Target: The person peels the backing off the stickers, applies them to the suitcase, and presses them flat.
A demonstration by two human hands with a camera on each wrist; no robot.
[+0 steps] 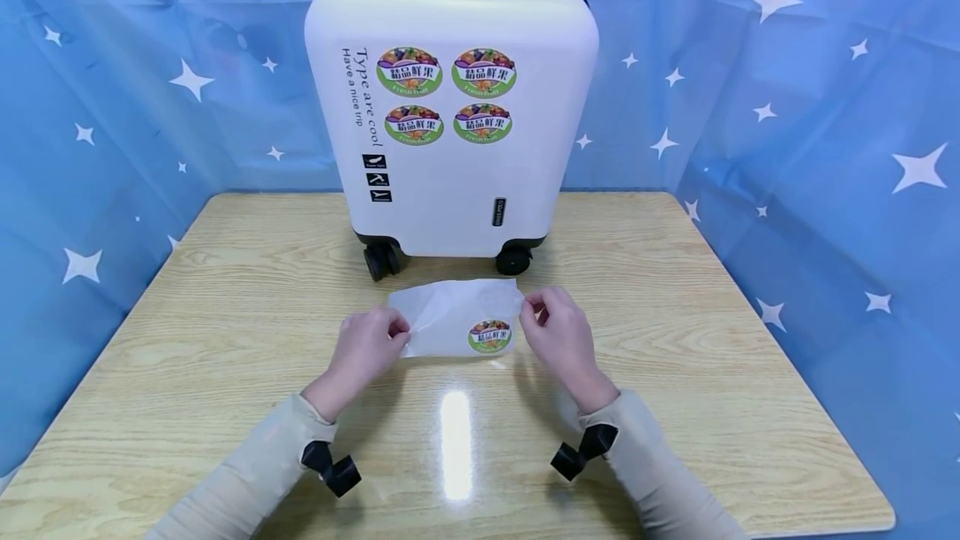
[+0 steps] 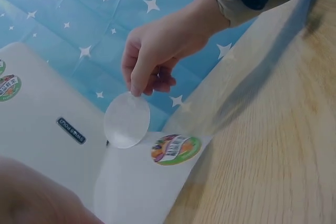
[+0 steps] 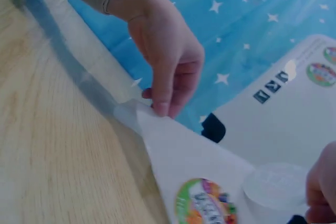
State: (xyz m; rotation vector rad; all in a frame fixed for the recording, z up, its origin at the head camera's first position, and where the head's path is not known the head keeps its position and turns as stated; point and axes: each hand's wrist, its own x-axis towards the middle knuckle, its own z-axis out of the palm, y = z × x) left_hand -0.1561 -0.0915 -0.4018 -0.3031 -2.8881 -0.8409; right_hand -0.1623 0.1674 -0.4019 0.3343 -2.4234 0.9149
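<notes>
A white backing sheet (image 1: 442, 319) is held a little above the table, with one oval fruit sticker (image 1: 490, 336) near its lower right corner. My left hand (image 1: 367, 344) pinches the sheet's left edge between thumb and fingers. Between the thumb and fingers of my right hand (image 1: 558, 332) is a second oval sticker (image 2: 126, 120), its whitish side toward the left wrist camera. In that view it hangs from the fingertips beside the sheet's edge; whether it still touches the sheet I cannot tell.
Behind the sheet a white suitcase (image 1: 450, 190) stands upright on black wheels (image 1: 513, 261), several oval fruit stickers on its front in two rows. The wooden table (image 1: 712, 373) reaches back to a blue star-patterned curtain (image 1: 750, 107).
</notes>
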